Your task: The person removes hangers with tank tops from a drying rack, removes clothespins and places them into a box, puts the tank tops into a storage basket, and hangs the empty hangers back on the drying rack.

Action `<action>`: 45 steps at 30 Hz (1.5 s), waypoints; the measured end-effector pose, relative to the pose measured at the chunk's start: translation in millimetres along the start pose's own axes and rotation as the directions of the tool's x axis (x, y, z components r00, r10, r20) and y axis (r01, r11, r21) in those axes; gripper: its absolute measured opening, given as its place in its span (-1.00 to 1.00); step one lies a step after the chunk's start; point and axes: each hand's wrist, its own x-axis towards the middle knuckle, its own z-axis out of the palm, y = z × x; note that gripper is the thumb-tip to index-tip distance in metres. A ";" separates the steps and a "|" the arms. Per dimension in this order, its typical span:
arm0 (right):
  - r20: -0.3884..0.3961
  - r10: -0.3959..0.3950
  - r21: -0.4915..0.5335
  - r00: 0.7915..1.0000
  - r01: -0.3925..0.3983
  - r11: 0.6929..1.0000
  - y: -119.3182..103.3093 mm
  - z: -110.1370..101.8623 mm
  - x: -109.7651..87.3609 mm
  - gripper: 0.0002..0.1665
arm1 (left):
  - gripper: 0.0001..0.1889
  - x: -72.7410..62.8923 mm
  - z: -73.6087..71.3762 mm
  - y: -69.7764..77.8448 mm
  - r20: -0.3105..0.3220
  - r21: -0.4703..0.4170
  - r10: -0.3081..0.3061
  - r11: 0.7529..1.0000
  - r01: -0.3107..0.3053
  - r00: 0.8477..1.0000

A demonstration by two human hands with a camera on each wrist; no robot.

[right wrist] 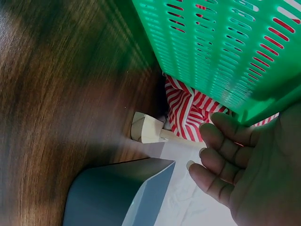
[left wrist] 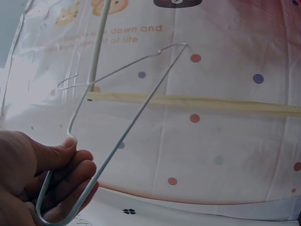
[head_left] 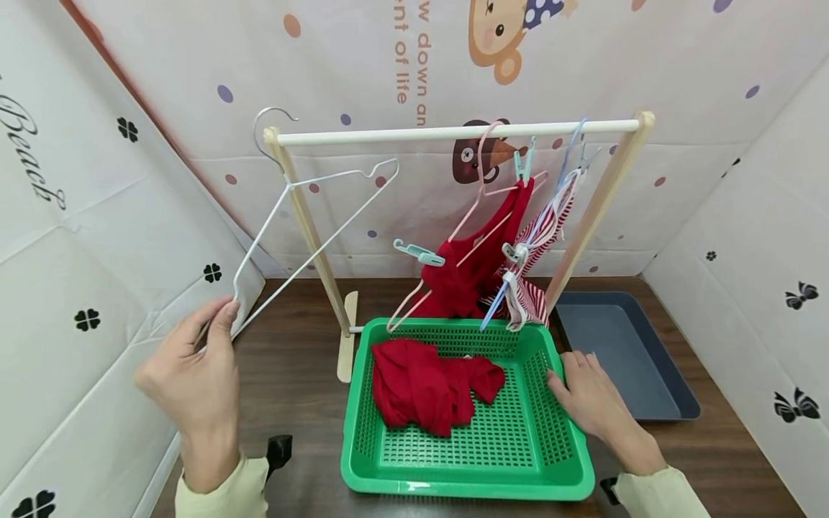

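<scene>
The left hand (head_left: 194, 367) pinches a white hanger (head_left: 324, 246) by its lower corner, thumb and fingers curled on the wire. The hanger stands in the air at about half past ten from the green basket (head_left: 466, 491), seen from the head. It is a slim triangle of smooth wire with a small dip near the far shoulder, tilted so that its long bar climbs from seven o'clock to one. Its hook (head_left: 254, 135) is silvery, a rounded metal curl whose tip points to three o'clock.

The right hand (head_left: 592, 396) rests on the basket's three o'clock rim, fingers loose and unclenched. In the basket lies a crumpled red cloth (head_left: 421, 388). At twelve o'clock, a red garment (head_left: 466, 262) hangs from the rack (head_left: 388, 134), with a red-and-white striped one (head_left: 534, 298) at one o'clock. A grey tray (head_left: 609, 331) sits at two o'clock.
</scene>
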 end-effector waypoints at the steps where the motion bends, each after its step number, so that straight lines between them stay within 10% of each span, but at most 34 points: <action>1: -0.001 0.000 0.004 1.000 0.000 1.000 0.0 0.1 -0.1 -0.69 | -0.85 0.2 -0.6 0.4 0.004 0.007 0.002 1.000 -0.002 1.000; 31: 0.002 0.030 0.080 1.000 -0.031 0.996 1.4 3.3 -0.6 -0.66 | -0.91 2.8 -4.6 2.1 0.142 0.097 0.031 0.994 -0.045 0.989; 45: -0.010 0.039 0.107 0.999 -0.037 0.994 2.3 4.1 -0.7 -0.66 | -0.86 3.0 -6.2 7.5 0.047 0.005 -0.088 0.996 0.088 0.995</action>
